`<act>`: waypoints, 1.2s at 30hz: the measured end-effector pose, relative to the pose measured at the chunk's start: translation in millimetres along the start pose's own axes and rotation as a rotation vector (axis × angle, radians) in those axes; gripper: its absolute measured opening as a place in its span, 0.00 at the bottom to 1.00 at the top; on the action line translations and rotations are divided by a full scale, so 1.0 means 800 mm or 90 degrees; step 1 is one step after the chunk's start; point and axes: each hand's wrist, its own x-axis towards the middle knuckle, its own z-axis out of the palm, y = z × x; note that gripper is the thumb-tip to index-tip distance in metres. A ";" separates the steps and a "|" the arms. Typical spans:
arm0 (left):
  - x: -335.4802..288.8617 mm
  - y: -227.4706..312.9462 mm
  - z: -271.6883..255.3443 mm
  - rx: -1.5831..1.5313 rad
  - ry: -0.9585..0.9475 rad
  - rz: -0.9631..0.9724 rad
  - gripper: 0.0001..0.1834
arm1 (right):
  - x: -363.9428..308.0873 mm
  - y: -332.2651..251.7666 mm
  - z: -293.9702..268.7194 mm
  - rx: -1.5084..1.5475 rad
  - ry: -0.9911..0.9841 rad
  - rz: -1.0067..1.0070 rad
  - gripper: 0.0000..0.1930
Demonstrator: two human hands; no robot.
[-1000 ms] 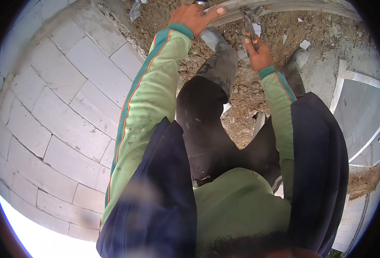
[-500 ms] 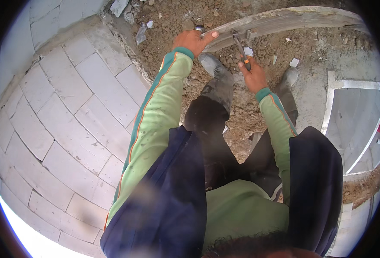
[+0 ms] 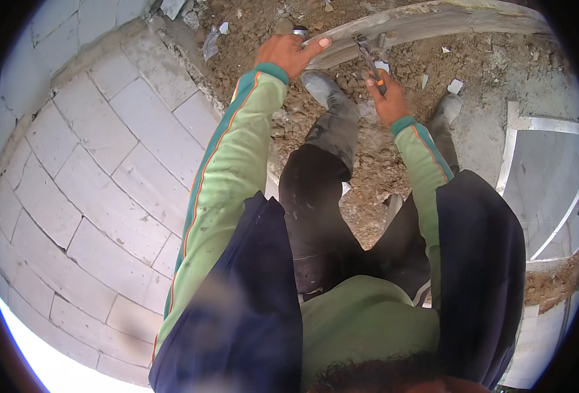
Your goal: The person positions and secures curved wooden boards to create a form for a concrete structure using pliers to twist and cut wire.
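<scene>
A long, weathered wooden board [image 3: 433,25] stands on edge across the far side and looks curved in the fisheye view. My left hand [image 3: 288,54] is closed on its left end, with the thumb stretched along the top edge. Just beyond those knuckles is a small round thing with a silver rim [image 3: 300,31], partly hidden. My right hand [image 3: 390,99] grips the black-and-orange handle of a hammer [image 3: 370,62]. The hammer's metal head is at the near face of the board, beside a small projecting piece; whether it touches cannot be made out.
Loose brown soil [image 3: 368,164] with white fragments lies around my boots [image 3: 332,111]. To the left rises a pale block wall [image 3: 106,170]. At right, a grey panel with a white border [image 3: 545,164] is next to rough concrete.
The view has shifted slightly, so the board and hands sit a little higher in it. The hammer handle has tilted slightly, its head staying by the board. My left hand keeps its hold.
</scene>
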 end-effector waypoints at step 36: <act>-0.118 0.092 0.035 0.034 -0.056 -0.085 0.38 | -0.185 -0.047 -0.240 0.154 0.309 0.006 0.21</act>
